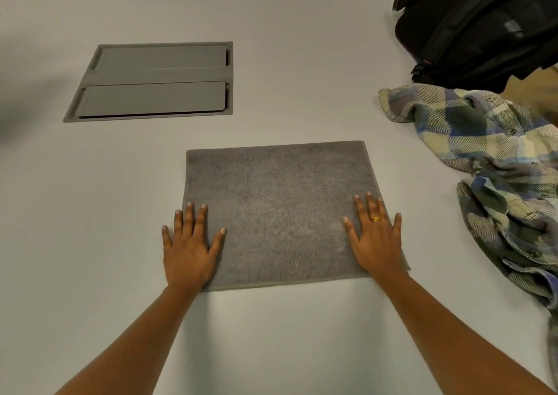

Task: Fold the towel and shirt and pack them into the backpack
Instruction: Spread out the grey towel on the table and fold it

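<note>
In the head view, a grey towel (pixel 277 210) lies flat on the pale bench (pixel 302 62), spread as a smooth rectangle. The left hand (pixel 188 251) rests palm down on the towel's near left corner, its fingers (pixel 200 218) straight and spread, the outer ones lying over the edge onto the bench. The right hand (pixel 376 243) lies flat on the near right corner, fingers likewise straight and splayed, holding nothing; a gold ring (pixel 376 219) sits on one finger. To the right of the towel, apart from it, a plaid shirt (pixel 489 165) lies crumpled in a heap. Beyond the shirt, far right of the towel, lies a black backpack (pixel 471 26), touching the shirt's far end. Beyond the towel to its left, a grey hatch (pixel 151 82) with two lids is set flush into the bench.
</note>
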Demonstrator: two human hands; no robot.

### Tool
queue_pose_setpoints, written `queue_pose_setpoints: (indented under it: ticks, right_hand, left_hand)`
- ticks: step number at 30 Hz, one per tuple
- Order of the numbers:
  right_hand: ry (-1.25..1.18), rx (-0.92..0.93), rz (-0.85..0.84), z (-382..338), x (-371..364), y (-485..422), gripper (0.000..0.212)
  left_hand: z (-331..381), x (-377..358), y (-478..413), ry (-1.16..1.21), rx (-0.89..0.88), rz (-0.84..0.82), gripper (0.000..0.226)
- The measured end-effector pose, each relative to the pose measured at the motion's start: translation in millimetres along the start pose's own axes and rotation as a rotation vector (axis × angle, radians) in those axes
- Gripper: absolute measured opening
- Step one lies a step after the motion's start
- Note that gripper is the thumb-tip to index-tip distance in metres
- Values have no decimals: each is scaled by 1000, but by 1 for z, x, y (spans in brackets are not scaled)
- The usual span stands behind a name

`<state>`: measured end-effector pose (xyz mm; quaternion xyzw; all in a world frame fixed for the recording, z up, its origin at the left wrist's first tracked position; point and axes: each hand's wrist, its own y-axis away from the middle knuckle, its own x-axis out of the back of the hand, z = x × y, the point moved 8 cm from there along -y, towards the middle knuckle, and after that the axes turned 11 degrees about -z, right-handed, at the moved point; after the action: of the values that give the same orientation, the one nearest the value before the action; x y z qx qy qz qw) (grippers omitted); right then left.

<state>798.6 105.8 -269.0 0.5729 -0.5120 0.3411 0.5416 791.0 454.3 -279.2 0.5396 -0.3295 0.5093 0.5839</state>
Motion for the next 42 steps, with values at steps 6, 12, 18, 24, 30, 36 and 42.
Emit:
queue_pose_setpoints:
  ticks: [6,12,18,24,30,36,42]
  right_hand:
    - [-37,87,-4,-65,10,-15,54]
    - [-128,307,-92,-153,2,-53,50]
    - [-8,349,-118,-132,-11,-67,54]
    - [-27,164,-58,-61,5,-90,60]
    - [-16,-58,3,-25,28,-103,52]
    - [-128,245,-41,-140,18,-96,49]
    - [-132,338,-118,-178,1,-110,48]
  left_hand:
    - [44,15,-14,4,-155,60,79]
    - [118,14,-57,77,-273,4,67]
    - [89,3,-72,-29,-153,-9,77]
    - [14,24,-91,11,-21,1,81]
    - [9,37,-93,-43,-11,79,84]
    - [104,30,-94,1,-316,56,74]
    - [129,7,-114,-99,-349,-9,76]
